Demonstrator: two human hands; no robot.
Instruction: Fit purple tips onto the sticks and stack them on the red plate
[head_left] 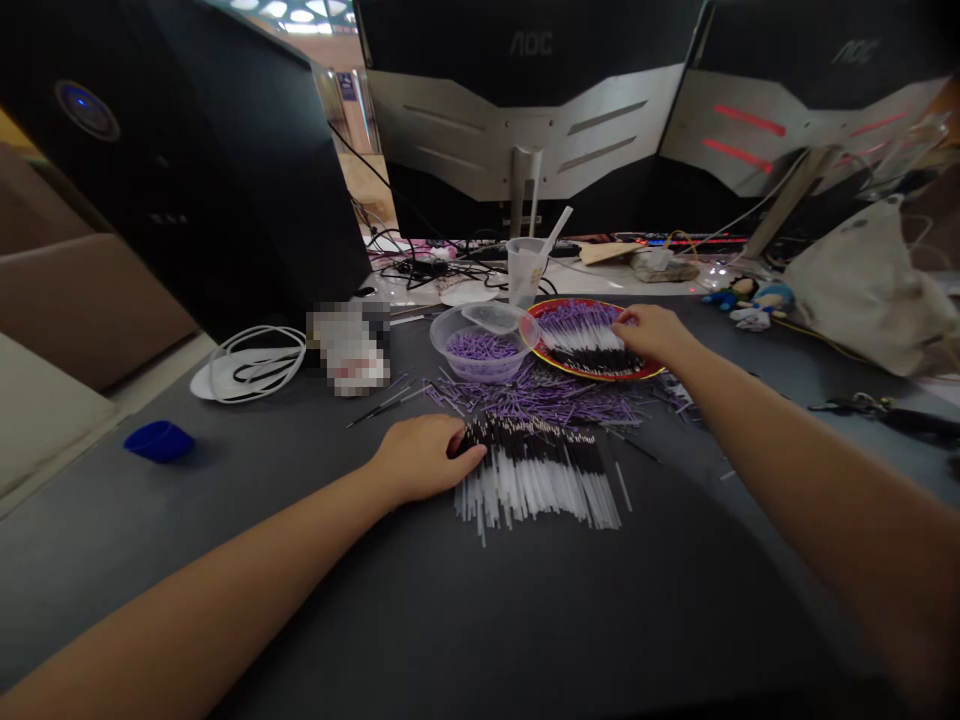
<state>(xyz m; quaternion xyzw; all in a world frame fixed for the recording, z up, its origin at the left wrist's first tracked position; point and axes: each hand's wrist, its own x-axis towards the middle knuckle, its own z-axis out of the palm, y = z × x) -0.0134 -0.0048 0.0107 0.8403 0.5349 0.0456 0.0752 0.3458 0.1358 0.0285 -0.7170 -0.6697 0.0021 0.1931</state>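
My left hand [424,458] lies on the black ends of a broad spread of thin white-and-black sticks [536,490] on the dark desk mat. Whether it grips them, I cannot tell. My right hand [652,335] reaches over a red plate with a gold rim [600,374], its fingertips at a row of purple, white and black sticks [581,340] lying there. Loose purple sticks [532,400] are scattered between my hands. Just left of the plate stands a clear plastic bowl [480,368] holding more purple sticks.
A black PC tower [180,170] fills the left side, and two AOC monitors [525,100] stand behind. A plastic cup with a straw [526,270] stands by the bowl. Nearby lie a white cable coil [255,365], a blue cup [159,441], a cloth bag [862,290] and small figurines [750,302].
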